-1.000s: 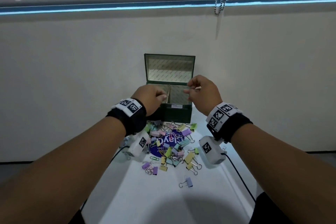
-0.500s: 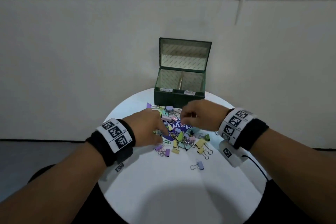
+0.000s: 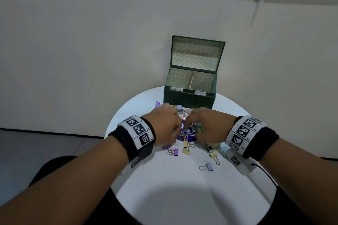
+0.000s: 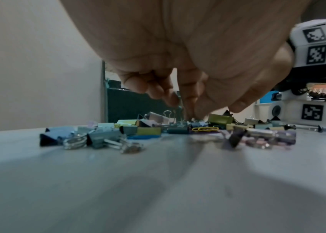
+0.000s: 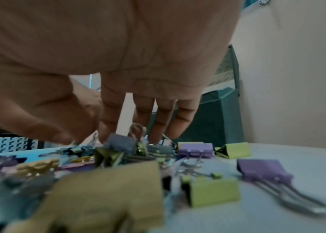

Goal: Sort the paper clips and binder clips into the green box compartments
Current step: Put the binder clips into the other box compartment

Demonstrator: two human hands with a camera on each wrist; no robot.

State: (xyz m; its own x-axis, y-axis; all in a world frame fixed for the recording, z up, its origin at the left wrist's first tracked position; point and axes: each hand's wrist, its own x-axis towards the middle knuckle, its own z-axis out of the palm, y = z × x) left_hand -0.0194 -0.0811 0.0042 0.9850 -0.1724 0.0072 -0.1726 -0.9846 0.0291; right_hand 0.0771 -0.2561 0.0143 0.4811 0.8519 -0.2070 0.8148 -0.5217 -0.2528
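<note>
White table [image 3: 182,188]: both hands' fingers [image 5: 158,126] down in clips [image 3: 186,149].

The green box [image 3: 189,99] carries two small white labels [image 3: 176,89] on its front rim, one over each compartment. Both are handwritten; the left one may read "Binder Clips", but the script is too small and blurred to be sure, and the right one cannot be read. Under both hands, a purple disc [image 3: 184,136] shows white lettering, mostly hidden by clips. The wristbands [image 3: 140,129] bear black-and-white square code markers with tiny illegible characters beside them.
</note>
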